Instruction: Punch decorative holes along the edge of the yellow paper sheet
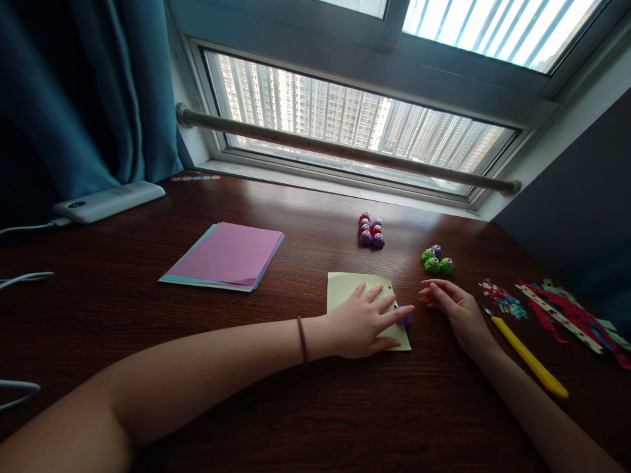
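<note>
Now, going left to right. Power bank (109, 200) lying at the far left of the desk (148, 315), cable trailing off toward the edge. Paper stack (224, 257), pink on top, sitting well apart from the hands.

Left hand (362, 320) lying flat, palm down, on the yellow sheet (345, 289), fingers spread and pointing right; forearm stretching across the desk, hair tie (302, 338) on the wrist. Its fingertips are touching a small purple punch (406, 319) at the sheet's right edge. Whether the punch is straddling the edge, I cannot tell.

Right hand (456, 305) resting just beside the punch, palm turned inward, fingers loosely curled and holding nothing.

Risks, as I judge them: the sheet may be sliding under light pressure, skewing any hole; the punch, barely touched, could be skidding away on the polished wood. The yellow knife (530, 355) is lying just beside the right forearm, so a careless sweep could be catching its blade or pushing it into the scraps (566, 312).

Spare punches sitting behind: red and purple cluster (371, 230), green cluster (436, 261).
</note>
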The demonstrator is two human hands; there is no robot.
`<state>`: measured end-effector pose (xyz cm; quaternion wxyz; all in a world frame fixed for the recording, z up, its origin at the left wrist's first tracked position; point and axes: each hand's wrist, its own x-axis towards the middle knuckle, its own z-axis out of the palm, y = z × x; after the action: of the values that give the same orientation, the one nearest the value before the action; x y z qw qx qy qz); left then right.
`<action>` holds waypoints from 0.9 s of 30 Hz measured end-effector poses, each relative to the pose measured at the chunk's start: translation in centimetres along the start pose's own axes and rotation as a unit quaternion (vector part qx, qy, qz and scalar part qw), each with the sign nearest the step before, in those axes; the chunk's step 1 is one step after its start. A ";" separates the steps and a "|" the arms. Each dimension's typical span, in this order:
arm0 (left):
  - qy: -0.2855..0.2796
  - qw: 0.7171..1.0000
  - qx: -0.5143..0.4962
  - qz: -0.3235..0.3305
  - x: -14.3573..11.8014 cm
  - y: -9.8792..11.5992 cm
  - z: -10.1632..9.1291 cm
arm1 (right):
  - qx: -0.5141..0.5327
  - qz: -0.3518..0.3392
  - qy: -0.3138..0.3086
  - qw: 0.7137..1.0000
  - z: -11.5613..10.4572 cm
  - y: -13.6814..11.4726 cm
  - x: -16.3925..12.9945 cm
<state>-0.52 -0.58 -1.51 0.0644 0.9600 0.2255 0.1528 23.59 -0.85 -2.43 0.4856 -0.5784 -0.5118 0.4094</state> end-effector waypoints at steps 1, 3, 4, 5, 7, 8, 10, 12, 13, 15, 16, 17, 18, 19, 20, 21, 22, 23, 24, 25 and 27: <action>0.000 1.000 0.001 0.000 0.0 0.0 0.0 | -0.001 0.000 0.000 1.000 0.0 0.0 0.0; 0.001 1.000 0.000 0.001 0.0 0.0 0.0 | 0.000 0.002 0.001 1.000 -0.1 0.0 -0.1; 0.001 1.000 -0.001 0.001 0.0 0.0 0.1 | 0.000 0.002 0.001 1.000 -0.1 0.0 -0.1; 0.002 1.000 -0.003 0.001 0.0 0.0 0.1 | 0.001 0.002 0.000 1.000 -0.2 0.0 -0.2; 0.002 1.000 -0.006 0.000 0.0 0.0 0.1 | -0.001 0.002 -0.002 1.000 -0.2 0.0 -0.2; 0.001 1.000 -0.008 0.000 0.0 0.0 0.1 | -0.002 0.001 -0.002 1.000 -0.2 -0.1 -0.2; 0.001 1.000 -0.010 0.000 0.0 0.0 0.1 | -0.003 0.000 0.000 1.000 -0.2 -0.1 -0.2; 0.000 1.000 -0.010 -0.001 0.0 0.0 0.1 | -0.002 0.000 0.000 1.000 -0.2 -0.1 -0.2; 0.000 1.000 -0.009 -0.001 0.0 0.0 0.1 | -0.002 0.000 0.000 1.000 -0.1 -0.1 -0.2; 0.000 1.000 -0.007 -0.001 0.0 -0.1 0.1 | -0.003 0.000 -0.001 1.000 -0.1 -0.2 -0.3; 0.000 1.000 -0.004 -0.001 0.0 -0.1 0.1 | -0.003 0.000 -0.001 1.000 -0.1 -0.2 -0.3; 0.000 1.000 -0.002 -0.002 0.0 -0.1 0.1 | -0.002 -0.002 -0.001 1.000 -0.1 -0.2 -0.2; 0.000 1.000 0.000 -0.003 0.0 -0.1 0.1 | -0.002 -0.002 -0.001 1.000 -0.1 -0.2 -0.2; 0.001 1.000 0.002 -0.003 0.0 -0.1 0.1 | -0.002 -0.002 0.000 1.000 -0.1 -0.2 -0.2; 0.001 1.000 0.002 -0.003 0.0 -0.1 0.1 | -0.003 -0.002 0.000 1.000 -0.1 -0.2 -0.2; 0.002 1.000 0.001 -0.003 0.0 0.0 0.1 | -0.003 -0.002 0.000 1.000 -0.1 -0.2 -0.2; 0.002 1.000 0.000 -0.002 0.0 0.0 0.1 | -0.003 -0.001 0.000 1.000 -0.1 -0.2 -0.2; 0.001 1.000 0.000 -0.002 0.0 0.0 0.1 | -0.003 -0.001 0.000 1.000 -0.1 -0.2 -0.2; 0.001 1.000 0.000 -0.002 0.0 0.0 0.1 | -0.002 -0.001 0.000 1.000 0.0 -0.2 -0.1; 0.000 1.000 0.000 -0.002 0.0 0.0 0.1 | -0.003 -0.001 0.000 1.000 0.0 -0.2 -0.1; -0.001 1.000 0.001 -0.003 0.1 0.0 0.1 | -0.003 0.000 0.001 1.000 0.0 -0.1 -0.1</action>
<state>-0.45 -0.56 -1.56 0.0644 0.9597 0.2281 0.1512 23.55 -0.93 -2.29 0.4842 -0.5806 -0.5126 0.4070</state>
